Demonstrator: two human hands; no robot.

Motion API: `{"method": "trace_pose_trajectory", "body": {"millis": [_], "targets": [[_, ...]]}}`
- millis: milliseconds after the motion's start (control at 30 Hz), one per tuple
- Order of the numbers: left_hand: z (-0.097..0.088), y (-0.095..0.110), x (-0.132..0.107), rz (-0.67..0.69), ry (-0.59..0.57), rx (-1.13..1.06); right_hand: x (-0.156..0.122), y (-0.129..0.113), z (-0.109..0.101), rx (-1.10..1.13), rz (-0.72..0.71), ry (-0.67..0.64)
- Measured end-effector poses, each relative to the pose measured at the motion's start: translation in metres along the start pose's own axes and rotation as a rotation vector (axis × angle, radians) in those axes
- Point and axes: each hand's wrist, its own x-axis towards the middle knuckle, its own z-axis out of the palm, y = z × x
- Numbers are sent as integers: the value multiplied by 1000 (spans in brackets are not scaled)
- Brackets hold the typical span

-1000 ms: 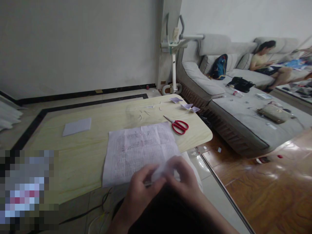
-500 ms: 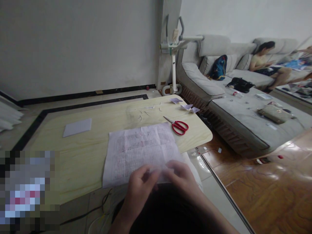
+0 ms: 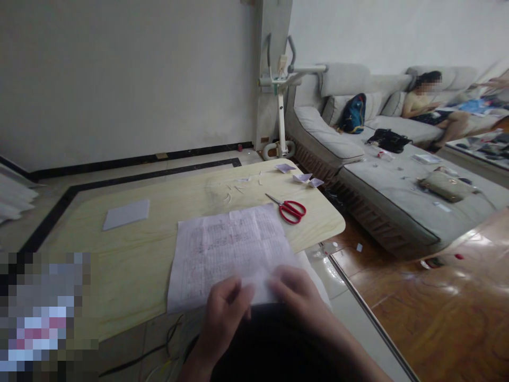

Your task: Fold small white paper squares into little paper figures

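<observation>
My left hand (image 3: 226,307) is closed with the thumb pressed against the fingers, low in the head view at the table's near edge. My right hand (image 3: 296,289) is closed too, its fingers smeared by motion. Between them is a small pale piece of paper (image 3: 260,289), blurred and hard to tell from the sheet behind. That large creased printed sheet (image 3: 226,244) lies on the table just beyond my hands. Red-handled scissors (image 3: 292,211) rest by its far right corner, blades pointing up and left.
Folded paper pieces (image 3: 302,178) sit at the table's far right corner, near thin paper scraps (image 3: 238,188). A white paper stack (image 3: 126,214) lies at left on the wooden table (image 3: 131,270). Beyond stand a grey sofa (image 3: 389,201) with bags and a seated person (image 3: 423,103).
My hands have drawn slightly apart, and more of the pale paper shows between them. The view has tilted a little, so the table appears slightly lower. Scissors and sheet stay put.
</observation>
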Motion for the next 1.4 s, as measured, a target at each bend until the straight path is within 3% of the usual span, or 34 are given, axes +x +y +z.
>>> {"method": "trace_pose_trajectory", "body": {"millis": [100,367,600,733,1033,1167,1233,1333,1400], "targets": [[1,-1,-3,36,-43,37,-2,2,0,-15,-2,25],[-1,-6,-15,124,78,49,-13,19,-3,10,26,77],[1,-15,-22,110,91,-57,-12,4,-1,22,-66,-191],[-1,-15,-22,94,94,-95,-13,5,-1,60,-94,-134],[-3,-21,-23,85,105,-151,-15,10,-2,176,50,-174],[-5,-19,-20,17,17,-200,-14,15,-1,199,50,-191],[-5,-18,-18,-18,-64,-237,-19,22,-2,189,59,-130],[-2,-16,-13,-15,-270,-264,-27,34,-3,140,121,180],[0,-15,-8,22,-355,-247,-28,37,-6,88,143,273]]}}
